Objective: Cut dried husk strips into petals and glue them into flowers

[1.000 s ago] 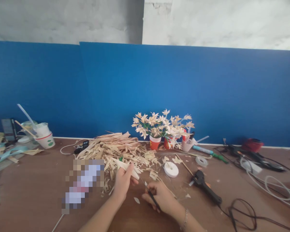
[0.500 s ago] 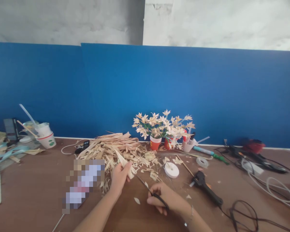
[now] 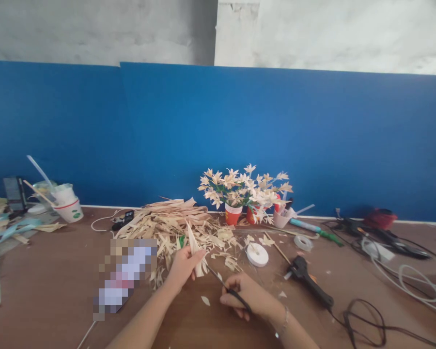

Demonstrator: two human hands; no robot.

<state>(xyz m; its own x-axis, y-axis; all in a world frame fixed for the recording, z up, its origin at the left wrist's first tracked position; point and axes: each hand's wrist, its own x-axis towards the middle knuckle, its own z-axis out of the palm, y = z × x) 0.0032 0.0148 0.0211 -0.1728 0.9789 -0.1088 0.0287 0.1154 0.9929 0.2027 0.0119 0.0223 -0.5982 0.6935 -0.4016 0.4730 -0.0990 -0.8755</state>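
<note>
Left hand (image 3: 183, 266) pinches pale strip (image 3: 193, 241), now steeper — lower end facing scissors (image 3: 234, 293) gripped by right hand (image 3: 246, 289), table's (image 3: 189, 322) near edge.

The left grip (image 3: 183, 266) has a cream strip (image 3: 193, 239). The right grip (image 3: 247, 289) has black scissors (image 3: 236, 293). The counter (image 3: 69, 271) is brown.

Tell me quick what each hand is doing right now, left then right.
Left hand: closed, holding a pale leafy strip.
Right hand: closed, holding dark scissors.
</note>
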